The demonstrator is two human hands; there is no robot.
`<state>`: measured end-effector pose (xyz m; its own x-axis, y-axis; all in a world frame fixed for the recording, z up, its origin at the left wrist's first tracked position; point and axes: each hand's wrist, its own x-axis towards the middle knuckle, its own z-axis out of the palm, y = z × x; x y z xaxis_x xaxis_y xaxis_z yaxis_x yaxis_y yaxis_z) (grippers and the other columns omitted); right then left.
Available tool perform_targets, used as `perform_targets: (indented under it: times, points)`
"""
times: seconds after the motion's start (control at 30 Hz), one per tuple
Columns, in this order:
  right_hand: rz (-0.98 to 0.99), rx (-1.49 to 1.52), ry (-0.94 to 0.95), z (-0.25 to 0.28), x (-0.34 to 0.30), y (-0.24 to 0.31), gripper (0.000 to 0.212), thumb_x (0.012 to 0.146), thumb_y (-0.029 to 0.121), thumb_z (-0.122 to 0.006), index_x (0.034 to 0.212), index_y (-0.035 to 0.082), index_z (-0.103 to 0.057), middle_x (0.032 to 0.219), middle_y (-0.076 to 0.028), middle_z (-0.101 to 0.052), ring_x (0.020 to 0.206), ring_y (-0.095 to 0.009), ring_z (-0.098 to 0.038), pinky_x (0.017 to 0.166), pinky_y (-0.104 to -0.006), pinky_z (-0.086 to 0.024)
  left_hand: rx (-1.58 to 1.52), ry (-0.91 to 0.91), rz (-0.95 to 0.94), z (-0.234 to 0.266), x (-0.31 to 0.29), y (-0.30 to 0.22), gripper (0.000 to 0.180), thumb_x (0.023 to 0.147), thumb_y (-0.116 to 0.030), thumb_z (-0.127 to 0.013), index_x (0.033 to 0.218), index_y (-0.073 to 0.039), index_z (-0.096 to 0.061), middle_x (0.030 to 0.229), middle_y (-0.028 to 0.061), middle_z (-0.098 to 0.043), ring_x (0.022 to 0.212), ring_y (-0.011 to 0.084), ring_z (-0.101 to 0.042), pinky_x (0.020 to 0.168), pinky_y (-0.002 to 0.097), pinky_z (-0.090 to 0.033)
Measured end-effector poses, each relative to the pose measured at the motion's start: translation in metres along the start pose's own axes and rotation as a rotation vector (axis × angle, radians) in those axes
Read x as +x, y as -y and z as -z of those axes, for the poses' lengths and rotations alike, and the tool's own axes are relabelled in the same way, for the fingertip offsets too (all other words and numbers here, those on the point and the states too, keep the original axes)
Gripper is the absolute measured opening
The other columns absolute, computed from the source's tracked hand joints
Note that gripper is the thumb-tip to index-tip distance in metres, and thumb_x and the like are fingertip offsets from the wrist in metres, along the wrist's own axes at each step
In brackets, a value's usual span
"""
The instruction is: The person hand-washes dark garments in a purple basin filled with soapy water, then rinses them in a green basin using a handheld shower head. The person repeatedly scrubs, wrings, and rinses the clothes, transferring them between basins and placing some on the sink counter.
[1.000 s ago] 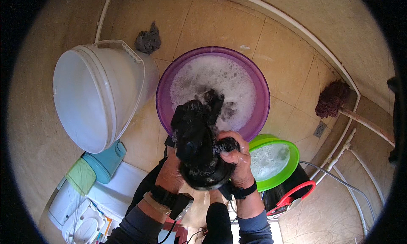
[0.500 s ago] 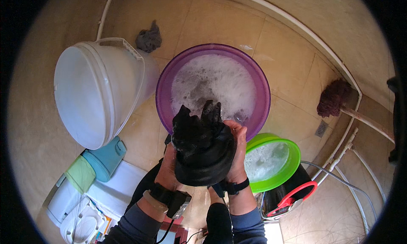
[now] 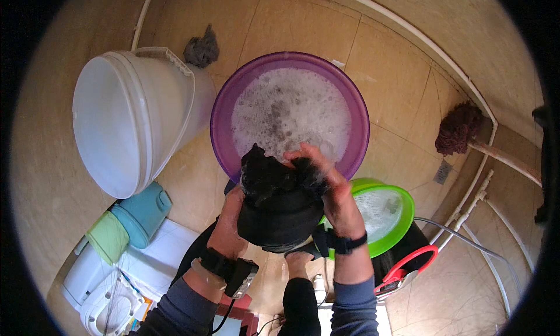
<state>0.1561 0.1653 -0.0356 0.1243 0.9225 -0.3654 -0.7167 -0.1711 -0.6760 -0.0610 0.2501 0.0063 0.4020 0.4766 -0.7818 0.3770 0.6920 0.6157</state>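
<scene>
A bunched, wet black cloth (image 3: 280, 216), rounded on its near side and crumpled at its far end, is held up over the near edge of a purple basin (image 3: 365, 123). My left hand (image 3: 233, 210) grips its left side, fingers mostly hidden behind the fabric. My right hand (image 3: 337, 190) is bent over the cloth's far right end, its fingers curled on the folds and slightly blurred. White suds (image 3: 291, 108) with greyish patches cover the water in the basin.
A large white bucket (image 3: 111, 126) lies tilted at left, near a grey rag (image 3: 202, 49). At right stand a green basin (image 3: 408, 210) of sudsy water and a red-handled object (image 3: 411, 263). A mop (image 3: 459, 128) and white pipes (image 3: 466, 210) line the right wall. Teal bin (image 3: 143, 213) at lower left.
My right hand has moved from the cloth's right side up and over its far end, pressing the folds down. My left hand keeps its hold.
</scene>
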Motion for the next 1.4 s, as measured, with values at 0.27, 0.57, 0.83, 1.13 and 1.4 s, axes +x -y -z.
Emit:
perform_targets:
  times: [0.27,0.57,0.83,1.13,1.4]
  points:
    - [0.13,-1.016,-0.316,-0.083,-0.034,0.033,0.052,0.078,0.026,-0.09,0.125,0.008,-0.075,0.139,-0.026,-0.059,0.118,-0.045,-0.06,0.104,-0.0496,-0.05,-0.619,0.087,-0.067,-0.034,0.017,-0.021,0.033,0.113,-0.022,-0.051,0.137,-0.006,-0.066,0.124,0.0071,-0.073,0.105,0.0197,-0.074,0.093,0.0338,-0.063]
    - [-0.181,-0.01,-0.645,-0.055,-0.03,0.003,0.018,0.092,0.018,-0.074,0.091,0.001,-0.07,0.087,0.0,-0.067,0.079,-0.01,-0.058,0.074,-0.0276,-0.047,-0.037,-0.129,-0.167,-0.038,0.016,-0.021,0.03,0.088,0.008,-0.054,0.11,0.003,-0.075,0.11,0.0071,-0.074,0.099,0.0168,-0.07,0.091,0.03,-0.056]
    - [-0.298,0.364,-0.626,-0.033,-0.034,-0.026,0.027,0.097,0.026,-0.069,0.1,0.0,-0.075,0.092,-0.008,-0.076,0.079,-0.018,-0.071,0.076,-0.0317,-0.056,0.138,-0.119,-0.449,-0.044,0.014,-0.022,0.031,0.078,0.015,-0.057,0.106,0.006,-0.069,0.099,0.0104,-0.068,0.094,0.0229,-0.068,0.09,0.031,-0.053]
    - [-0.297,0.765,-0.512,-0.024,-0.043,-0.051,0.038,0.1,0.031,-0.066,0.116,-0.002,-0.074,0.109,-0.015,-0.079,0.095,-0.027,-0.076,0.088,-0.0379,-0.06,0.24,-0.057,-0.428,-0.045,0.012,-0.008,0.033,0.079,0.011,-0.059,0.11,0.004,-0.07,0.105,0.0127,-0.067,0.102,0.0265,-0.067,0.097,0.0355,-0.052]
    - [-0.18,0.229,-1.09,0.055,-0.19,-0.023,0.035,0.104,0.031,-0.057,0.114,0.003,-0.075,0.108,-0.011,-0.077,0.095,-0.026,-0.073,0.089,-0.037,-0.059,-0.091,0.17,0.131,-0.066,-0.002,0.008,0.081,0.101,-0.026,-0.073,0.167,-0.003,-0.032,0.151,0.0158,-0.055,0.139,0.0233,-0.053,0.116,0.036,-0.041]
